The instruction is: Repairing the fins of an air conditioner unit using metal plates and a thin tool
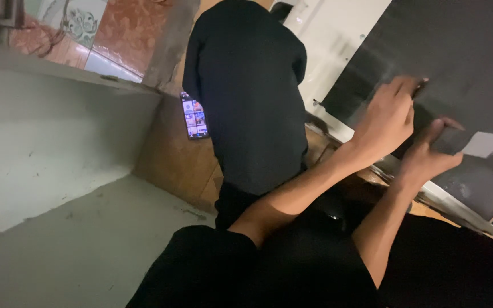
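My left hand (pixel 386 122) and right hand (pixel 426 157) press curled fingers on the dark panel (pixel 463 51) at upper right; grip unclear, work looks unfinished.

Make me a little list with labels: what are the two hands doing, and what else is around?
left hand: raised against the dark panel, fingers pinching something small and dark
right hand: just below it, thumb on a dark flat piece
panel frame: white
phone: lit, lying on the brown floor
step: pale grey concrete, at left
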